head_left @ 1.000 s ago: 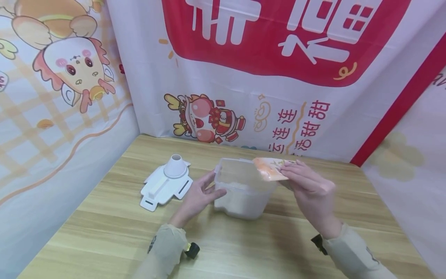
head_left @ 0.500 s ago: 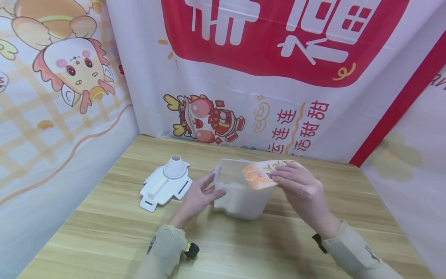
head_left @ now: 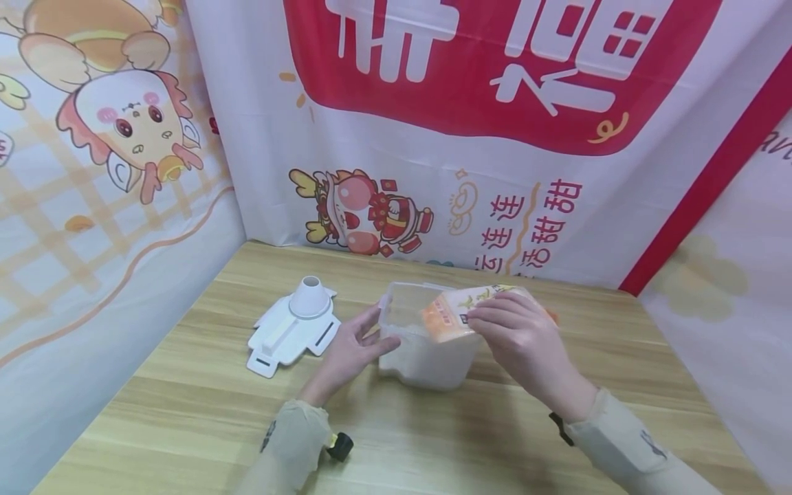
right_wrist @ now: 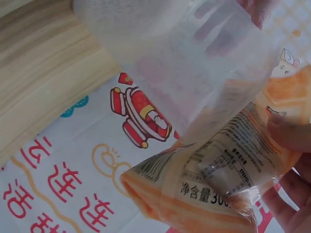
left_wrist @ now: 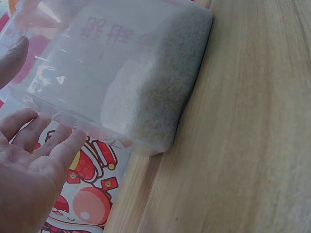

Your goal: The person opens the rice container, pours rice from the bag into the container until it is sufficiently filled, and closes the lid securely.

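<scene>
A translucent plastic container [head_left: 427, 357] stands upright on the table, its top uncovered. Rice grains [left_wrist: 160, 102] fill its lower part, seen through the wall in the left wrist view. My left hand [head_left: 349, 354] touches the container's left end, fingers and thumb spread on either side of a corner near the rim. An orange-and-white printed plastic bag [head_left: 454, 313] is tilted over the container's right part. My right hand [head_left: 526, 337] grips it, thumb on one face and fingers on the other [right_wrist: 286, 199]. The bag's contents cannot be made out.
Left of the container lies a white plastic lid [head_left: 291, 333] with slotted tabs and an upright cone-shaped spout [head_left: 311, 298]. The wooden table [head_left: 396, 440] ends at a printed cloth backdrop [head_left: 266, 151]. More printed cloth hangs on both sides.
My right hand has moved left and slightly down with the bag, bringing it further over the container and tilting it more. My left hand and the container have stayed in place.
</scene>
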Tool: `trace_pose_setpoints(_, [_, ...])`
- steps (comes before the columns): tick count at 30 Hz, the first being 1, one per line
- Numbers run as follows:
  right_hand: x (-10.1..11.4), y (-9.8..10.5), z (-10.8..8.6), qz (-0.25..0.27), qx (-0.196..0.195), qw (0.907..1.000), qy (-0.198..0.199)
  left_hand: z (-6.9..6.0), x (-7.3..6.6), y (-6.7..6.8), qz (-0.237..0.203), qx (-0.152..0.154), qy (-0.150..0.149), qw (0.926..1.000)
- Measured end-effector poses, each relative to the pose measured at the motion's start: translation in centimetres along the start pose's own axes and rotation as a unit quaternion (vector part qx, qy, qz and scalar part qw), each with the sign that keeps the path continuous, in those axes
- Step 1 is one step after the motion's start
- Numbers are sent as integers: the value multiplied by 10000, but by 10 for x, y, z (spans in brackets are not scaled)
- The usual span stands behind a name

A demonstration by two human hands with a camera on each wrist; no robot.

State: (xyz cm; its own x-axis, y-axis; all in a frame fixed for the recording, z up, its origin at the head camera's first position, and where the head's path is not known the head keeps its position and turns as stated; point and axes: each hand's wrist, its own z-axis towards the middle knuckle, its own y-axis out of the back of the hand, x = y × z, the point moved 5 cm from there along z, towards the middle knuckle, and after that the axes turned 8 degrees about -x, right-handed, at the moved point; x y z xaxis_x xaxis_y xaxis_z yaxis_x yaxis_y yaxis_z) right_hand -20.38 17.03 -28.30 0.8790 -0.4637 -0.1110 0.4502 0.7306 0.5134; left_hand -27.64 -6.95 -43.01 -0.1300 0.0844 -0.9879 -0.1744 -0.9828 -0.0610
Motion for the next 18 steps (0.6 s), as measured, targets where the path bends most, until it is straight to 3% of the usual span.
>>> trace_pose_setpoints(7, [2, -12, 5, -515, 664, 9965, -19, -2, -1, 0, 14, -139, -131, 9998])
trace_pose_setpoints(18, [2, -17, 7, -460, 907, 9948, -23, -1, 1, 0, -62, -179, -155, 9997])
